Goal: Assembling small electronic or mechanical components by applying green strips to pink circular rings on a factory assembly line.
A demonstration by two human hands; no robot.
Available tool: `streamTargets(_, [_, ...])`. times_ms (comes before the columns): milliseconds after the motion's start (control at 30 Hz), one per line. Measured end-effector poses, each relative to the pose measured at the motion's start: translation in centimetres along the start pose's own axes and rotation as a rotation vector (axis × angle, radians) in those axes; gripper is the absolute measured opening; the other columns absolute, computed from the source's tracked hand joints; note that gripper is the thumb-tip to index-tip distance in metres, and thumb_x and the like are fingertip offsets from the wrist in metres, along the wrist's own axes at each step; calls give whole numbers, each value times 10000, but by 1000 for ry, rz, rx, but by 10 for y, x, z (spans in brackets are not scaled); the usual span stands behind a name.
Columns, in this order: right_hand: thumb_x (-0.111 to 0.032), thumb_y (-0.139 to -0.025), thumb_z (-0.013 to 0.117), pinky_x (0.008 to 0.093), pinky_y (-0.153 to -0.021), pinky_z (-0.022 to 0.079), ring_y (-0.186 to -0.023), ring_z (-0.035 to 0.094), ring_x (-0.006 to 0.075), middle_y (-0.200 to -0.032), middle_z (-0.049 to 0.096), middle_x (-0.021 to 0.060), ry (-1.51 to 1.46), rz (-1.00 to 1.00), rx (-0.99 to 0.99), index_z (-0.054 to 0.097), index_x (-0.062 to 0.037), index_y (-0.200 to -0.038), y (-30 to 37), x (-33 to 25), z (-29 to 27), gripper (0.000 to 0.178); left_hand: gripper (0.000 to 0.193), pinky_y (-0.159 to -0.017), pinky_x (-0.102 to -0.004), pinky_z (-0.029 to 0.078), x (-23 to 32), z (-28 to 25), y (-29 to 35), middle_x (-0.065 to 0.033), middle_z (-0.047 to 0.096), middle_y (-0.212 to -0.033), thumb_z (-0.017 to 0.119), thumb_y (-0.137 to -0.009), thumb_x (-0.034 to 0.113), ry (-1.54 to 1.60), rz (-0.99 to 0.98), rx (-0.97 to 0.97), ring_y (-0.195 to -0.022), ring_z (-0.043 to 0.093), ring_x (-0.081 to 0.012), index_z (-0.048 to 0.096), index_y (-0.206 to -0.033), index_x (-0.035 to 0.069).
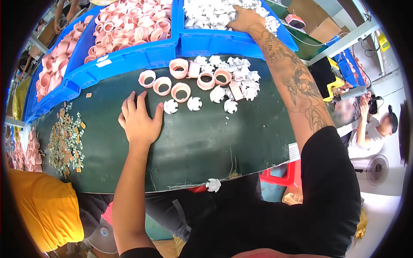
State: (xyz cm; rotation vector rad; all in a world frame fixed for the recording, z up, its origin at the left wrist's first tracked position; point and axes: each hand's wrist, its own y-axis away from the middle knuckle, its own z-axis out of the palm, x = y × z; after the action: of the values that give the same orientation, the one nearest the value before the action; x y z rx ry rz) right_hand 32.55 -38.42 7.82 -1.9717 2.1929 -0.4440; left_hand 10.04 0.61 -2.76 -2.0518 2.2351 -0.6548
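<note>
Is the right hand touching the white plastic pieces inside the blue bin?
Touching. The head view shows the right hand resting palm-down on the white plastic pieces in the blue bin, fingers sunk among them.

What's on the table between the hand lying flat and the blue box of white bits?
In the head view, between the left hand and the blue bin lie pink rings and loose white clips on the green table.

White plastic clips [211, 13] heaped in blue bin [223, 43], table's far edge.
</note>
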Motion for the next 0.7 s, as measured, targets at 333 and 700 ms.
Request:
streamTargets(333, [-481,-706,825,489,-931,572,-1101,693,414,-1173,694,296,-414,-116,251,658,-119,-1343,29,-10,-39,751,666,-1178,-541,269,-1,-2,-4,-155,466,-1543,647,-928,551,-10,-29,-41,-1474,368,-322,556,-1439,134])
streamTargets(700, [-475,-751,870,408,-821,592,-900,766,290,-941,767,203,-754,141,172,677,19,-1255,26,18,-91,732,633,-1176,-544,266,-1,-7,2,-132,448,-1564,649,-931,537,-21,-62,-87,-1484,351,-303,550,-1432,162])
